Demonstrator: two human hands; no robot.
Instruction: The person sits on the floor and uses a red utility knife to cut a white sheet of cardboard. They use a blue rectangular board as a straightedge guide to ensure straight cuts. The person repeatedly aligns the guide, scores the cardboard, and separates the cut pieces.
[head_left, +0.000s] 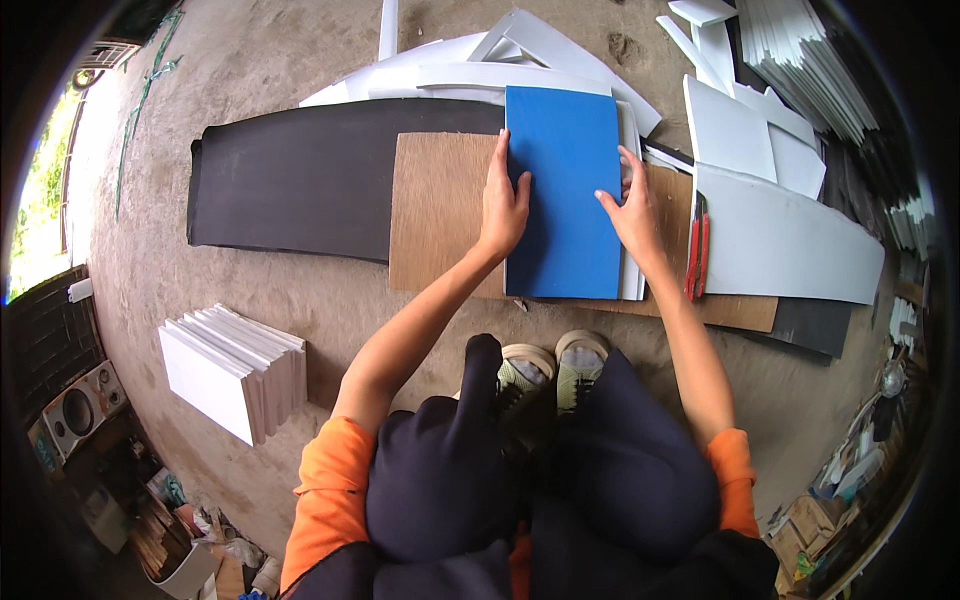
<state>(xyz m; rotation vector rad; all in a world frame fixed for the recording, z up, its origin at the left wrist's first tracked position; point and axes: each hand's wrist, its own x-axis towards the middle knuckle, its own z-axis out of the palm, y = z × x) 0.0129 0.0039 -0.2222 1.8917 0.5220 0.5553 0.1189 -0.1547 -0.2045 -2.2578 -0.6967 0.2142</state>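
A blue rectangular sheet (564,200) lies over a white sheet (632,270), which shows along its right side. Both rest on a brown wooden board (445,200). My left hand (505,205) is at the blue sheet's left edge, fingers stretched along it and thumb apart. On the other side, my right hand (634,208) touches the right edge, its thumb spread toward the blue face and its fingers partly bent beside the white sheet. Neither hand is closed round anything. Right of my right hand lie slim red-handled tools (698,250); their exact kind is unclear.
A black sheet (290,180) extends left under the board. White offcuts (450,75) lie behind, with larger pale sheets (780,230) at right. A stack of white panels (235,370) stands on the floor at left. Bundled white sheets (800,65) fill the far right. A speaker (85,405) sits at left.
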